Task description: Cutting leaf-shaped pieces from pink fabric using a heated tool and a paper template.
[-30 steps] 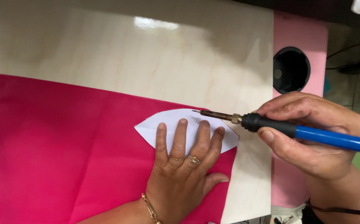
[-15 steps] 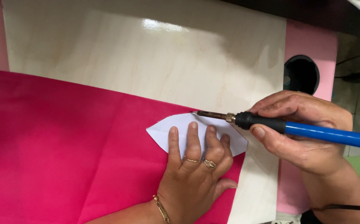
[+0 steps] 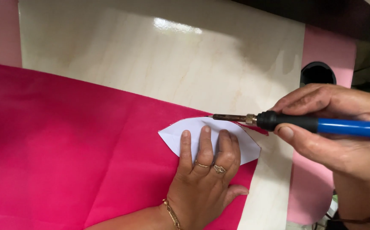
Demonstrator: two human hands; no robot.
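Head view. Bright pink woven fabric sheet [image 3: 65,157] lies flat over the left and lower part of a pale glossy wooden board [image 3: 151,55]; its upper edge runs diagonally from 9 o'clock toward the centre. A white leaf-shaped paper template [image 3: 193,130], pointed at both ends, lies on the fabric just right of centre, near the fabric's upper edge.

Left hand [image 3: 204,183] enters from 6 o'clock, palm down. Fingers flat and close together, three fingertips pressing on the template, thumb splayed to 3 o'clock on the fabric. Two rings on the fingers, a thin gold chain bracelet [image 3: 171,213] at the wrist.

Right hand [image 3: 342,132] enters from 3 o'clock, fingers curled tight around a blue-handled heat tool with black collar and dark metal tip [image 3: 304,124]. The tool lies nearly horizontal, tip pointing to 9 o'clock. Tip meets the upper edge of the template at about the template's 1 o'clock, where paper and fabric edge coincide. Cannot tell whether the tip touches fabric or paper alone.

A narrow pink sliver of fabric shows just under the tool shaft. Pale pink surface [image 3: 327,47] borders the board at 3 o'clock, with a round black hole [image 3: 318,73] at 2 o'clock.
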